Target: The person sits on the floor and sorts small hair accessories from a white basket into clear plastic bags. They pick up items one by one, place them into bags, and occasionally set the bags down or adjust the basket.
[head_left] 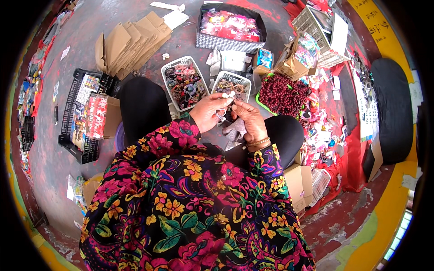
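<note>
My left hand (210, 112) and my right hand (250, 119) meet over my lap, fingertips almost touching. Both are closed in a pinch. At the left fingertips shows a small white piece (231, 94), too small to name. What the right fingers pinch is hidden; something dark shows between the hands. A grey cloth piece (235, 131) hangs or lies just under the right hand; I cannot tell whether it is gripped. Just beyond the hands stands a small white basket (248, 80) of hair ties, with a larger white basket (166, 77) of colourful hair ties to its left.
Dark red beads (285, 94) heap in a green tray at right, beside scattered small packets (318, 131). Flattened cardboard (131, 43) leans far left. A patterned box (230, 43) of pink packets stands at the back. A black crate (72, 143) sits left.
</note>
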Available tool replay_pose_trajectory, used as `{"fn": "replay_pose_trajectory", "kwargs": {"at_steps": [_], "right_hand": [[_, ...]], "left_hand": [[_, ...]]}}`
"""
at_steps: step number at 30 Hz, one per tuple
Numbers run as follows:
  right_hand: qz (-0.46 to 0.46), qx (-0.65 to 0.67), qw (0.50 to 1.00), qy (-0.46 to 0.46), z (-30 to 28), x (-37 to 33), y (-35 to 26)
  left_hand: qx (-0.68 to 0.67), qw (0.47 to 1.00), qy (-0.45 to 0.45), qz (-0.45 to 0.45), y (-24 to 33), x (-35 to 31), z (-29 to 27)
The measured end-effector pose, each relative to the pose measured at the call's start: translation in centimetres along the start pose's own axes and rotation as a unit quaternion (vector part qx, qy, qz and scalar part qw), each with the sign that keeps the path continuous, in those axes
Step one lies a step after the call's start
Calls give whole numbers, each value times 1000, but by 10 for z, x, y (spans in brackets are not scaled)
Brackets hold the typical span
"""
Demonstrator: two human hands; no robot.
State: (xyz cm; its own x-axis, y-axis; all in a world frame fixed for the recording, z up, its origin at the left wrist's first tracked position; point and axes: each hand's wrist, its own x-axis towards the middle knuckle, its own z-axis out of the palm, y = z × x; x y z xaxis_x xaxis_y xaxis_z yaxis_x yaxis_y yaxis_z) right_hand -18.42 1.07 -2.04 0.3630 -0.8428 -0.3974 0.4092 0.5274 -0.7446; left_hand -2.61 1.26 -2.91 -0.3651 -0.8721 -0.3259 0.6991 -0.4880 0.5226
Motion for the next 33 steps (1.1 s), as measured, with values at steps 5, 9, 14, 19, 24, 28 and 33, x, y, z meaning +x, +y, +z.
{"fn": "replay_pose_trajectory", "kwargs": {"at_steps": [5, 9, 14, 19, 24, 28, 33], "right_hand": [[-7, -53, 998, -37, 0, 0, -1], [13, -66, 997, -27, 0, -1, 1], [-13, 87, 992, 92, -42, 14, 0], [-43, 263, 955, 135, -40, 13, -15], [-48, 249, 961, 113, -40, 16, -10], [-93, 212, 972, 36, -18, 6, -17], [-67, 50, 994, -76, 4, -8, -12]], "left_hand": [[-66, 998, -9, -16, 18, -4, 3], [-58, 997, -56, -7, 24, -2, -3], [22, 1000, -19, 5, 34, -2, -13], [76, 997, -18, -27, 34, -3, -17], [79, 994, -4, -72, 35, -10, -8], [83, 994, -12, -75, 35, -12, -2], [143, 988, -9, -55, 25, -10, -5]]}}
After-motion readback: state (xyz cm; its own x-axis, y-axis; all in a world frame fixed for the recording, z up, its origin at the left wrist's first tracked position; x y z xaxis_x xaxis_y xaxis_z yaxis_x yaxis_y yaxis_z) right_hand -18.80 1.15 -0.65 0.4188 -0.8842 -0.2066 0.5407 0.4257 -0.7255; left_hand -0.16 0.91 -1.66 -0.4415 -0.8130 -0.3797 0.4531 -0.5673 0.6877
